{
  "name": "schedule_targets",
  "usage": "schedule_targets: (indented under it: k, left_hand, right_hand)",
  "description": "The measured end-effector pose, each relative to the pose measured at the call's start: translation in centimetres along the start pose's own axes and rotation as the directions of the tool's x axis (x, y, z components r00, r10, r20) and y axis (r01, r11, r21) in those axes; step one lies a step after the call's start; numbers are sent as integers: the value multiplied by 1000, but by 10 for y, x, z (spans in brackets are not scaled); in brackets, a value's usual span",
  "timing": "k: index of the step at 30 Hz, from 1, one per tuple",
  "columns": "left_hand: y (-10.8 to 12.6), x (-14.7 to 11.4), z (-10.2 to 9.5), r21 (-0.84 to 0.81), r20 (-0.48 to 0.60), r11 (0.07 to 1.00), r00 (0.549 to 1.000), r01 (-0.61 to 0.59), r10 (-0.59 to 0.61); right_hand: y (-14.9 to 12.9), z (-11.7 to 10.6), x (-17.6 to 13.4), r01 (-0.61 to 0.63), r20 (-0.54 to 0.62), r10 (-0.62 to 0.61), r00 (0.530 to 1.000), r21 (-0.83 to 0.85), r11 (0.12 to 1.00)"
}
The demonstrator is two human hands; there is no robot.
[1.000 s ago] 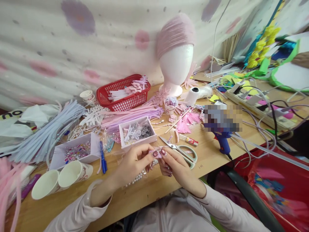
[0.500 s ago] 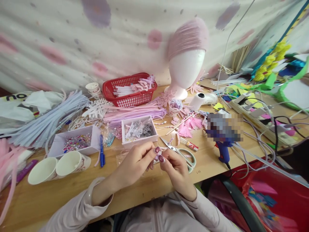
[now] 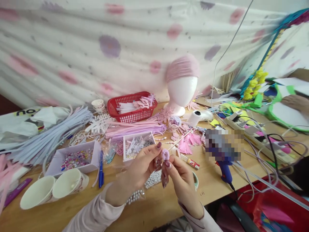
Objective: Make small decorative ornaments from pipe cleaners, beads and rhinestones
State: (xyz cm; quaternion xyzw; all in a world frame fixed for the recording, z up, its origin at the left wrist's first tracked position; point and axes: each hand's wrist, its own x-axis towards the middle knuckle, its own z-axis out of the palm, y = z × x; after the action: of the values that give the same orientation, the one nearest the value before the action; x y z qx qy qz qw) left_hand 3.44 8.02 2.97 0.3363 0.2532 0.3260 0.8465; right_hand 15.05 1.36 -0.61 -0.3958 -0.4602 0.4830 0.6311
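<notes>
The lilac fuzzy loop [image 3: 165,154] sits up between the fingertips of both hands, above the near side of the wooden table [image 3: 166,209]. Its lower edge is hard to make out, since the right thumb covers part of it, and I cannot tell how its ends meet. The left hand [image 3: 140,169] blocks the near right corner of a white box [image 3: 124,151] of trimmings. Behind the right hand [image 3: 182,177] only a curve of pale green handle [image 3: 195,181] shows; the rest is hidden. A patch of coarse squares blots out the top of the blue glue gun [image 3: 226,172]. At the right edge another person's hand [image 3: 298,103] is cut off and blurred, over a white panel edged in green.

Both hands are closed in a light pinch on the loop. The left comes in from the lower left, back of the hand showing, thumb pointing up and fingers bent in beside the loop. The right comes from the lower right, its thumb raised against the loop, the other fingers curled under. Both sleeves run out of sight at the bottom. Loose-looking pearls [image 3: 153,179] lie below the hands, partly covered.
</notes>
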Motion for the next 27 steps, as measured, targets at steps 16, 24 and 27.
schedule_targets:
  k: [16,24,27]
  left_hand:
    - [6,-1,-3,-117,44,984,989,-137,143]
    - [22,-6,-3,-76,21,988,991,-131,133]
    - [18,-5,-5,-36,29,990,990,-135,136]
  right_hand:
    - [-11,17,22,68,46,-64,997,-92,993]
    - [-14,16,22,83,152,-57,987,-170,982]
    - [-16,18,21,141,142,-113,983,-202,969]
